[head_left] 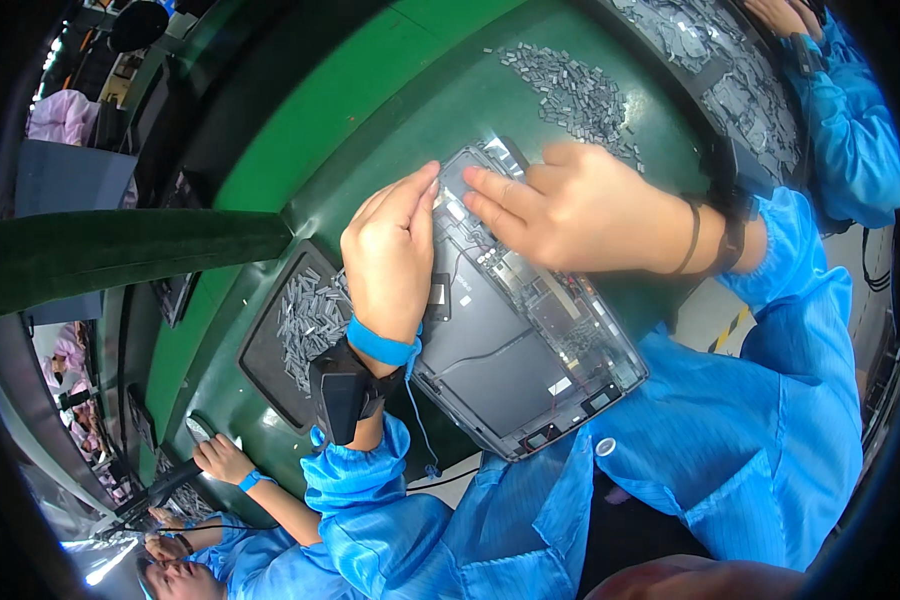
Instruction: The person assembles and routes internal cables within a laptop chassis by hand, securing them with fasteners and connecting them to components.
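An opened tablet-like device housing (pixel 490 310), with a dark flat panel, circuit boards and thin cables inside, lies tilted on the green table in front of me. At its far left edge is my left hand (pixel 390 245), fingertips and thumb pressed together; whatever is between them is hidden. My right hand (pixel 580 205) reaches over the far end of the housing from the right. Its leading fingertips are close together over the parts there, slightly blurred, and any small piece in them cannot be made out. A blue strap with a cord circles my left wrist.
Left of the housing, a black tray (pixel 260 345) holds many small grey pieces. A heap of similar pieces (pixel 575 90) lies on the table (pixel 400 120) beyond. More grey parts fill a bin (pixel 750 110) at far right. Other people in blue work at both sides.
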Tool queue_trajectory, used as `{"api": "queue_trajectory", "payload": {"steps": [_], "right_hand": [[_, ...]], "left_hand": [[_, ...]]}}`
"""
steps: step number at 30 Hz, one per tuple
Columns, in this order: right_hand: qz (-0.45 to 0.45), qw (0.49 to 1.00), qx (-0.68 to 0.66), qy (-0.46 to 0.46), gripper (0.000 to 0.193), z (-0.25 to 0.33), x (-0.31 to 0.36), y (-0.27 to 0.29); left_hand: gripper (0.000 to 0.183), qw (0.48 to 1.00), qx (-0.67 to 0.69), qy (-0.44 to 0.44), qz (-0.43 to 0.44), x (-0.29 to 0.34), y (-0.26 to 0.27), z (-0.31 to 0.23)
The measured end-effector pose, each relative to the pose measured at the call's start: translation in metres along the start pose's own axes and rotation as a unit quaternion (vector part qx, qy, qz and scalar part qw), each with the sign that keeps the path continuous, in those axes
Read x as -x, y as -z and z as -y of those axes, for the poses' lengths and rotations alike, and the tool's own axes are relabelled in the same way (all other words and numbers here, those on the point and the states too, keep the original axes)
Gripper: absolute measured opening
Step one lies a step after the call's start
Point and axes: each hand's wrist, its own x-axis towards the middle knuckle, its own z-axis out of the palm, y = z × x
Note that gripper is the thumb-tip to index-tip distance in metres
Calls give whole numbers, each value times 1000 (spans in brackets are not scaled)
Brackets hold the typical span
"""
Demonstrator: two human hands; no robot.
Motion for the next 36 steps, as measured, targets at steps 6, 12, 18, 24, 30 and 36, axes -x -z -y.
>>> {"api": "queue_trajectory", "payload": {"steps": [6, 12, 18, 24, 30, 36], "right_hand": [[-15, 999, -48, 8, 23, -8, 1, -6], [-7, 997, -81, 13, 21, -16, 0, -1], [3, 1000, -4, -8, 17, 1, -2, 0], [24, 997, -71, -9, 16, -10, 1, 1], [120, 992, -33, 2, 24, 2, -2, 10], [59, 982, -174, -43, 19, -14, 5, -3]], "left_hand": [[16, 1000, -10, -16, -4, -2, -1, 2], [16, 999, -17, -43, -12, -2, -1, 2], [15, 999, -27, -35, -3, -2, -3, 1], [15, 998, -24, -54, -3, -4, -3, 1], [15, 999, -14, -35, 14, -2, -4, -1], [24, 997, -44, -56, 6, 0, 6, -2]]}}
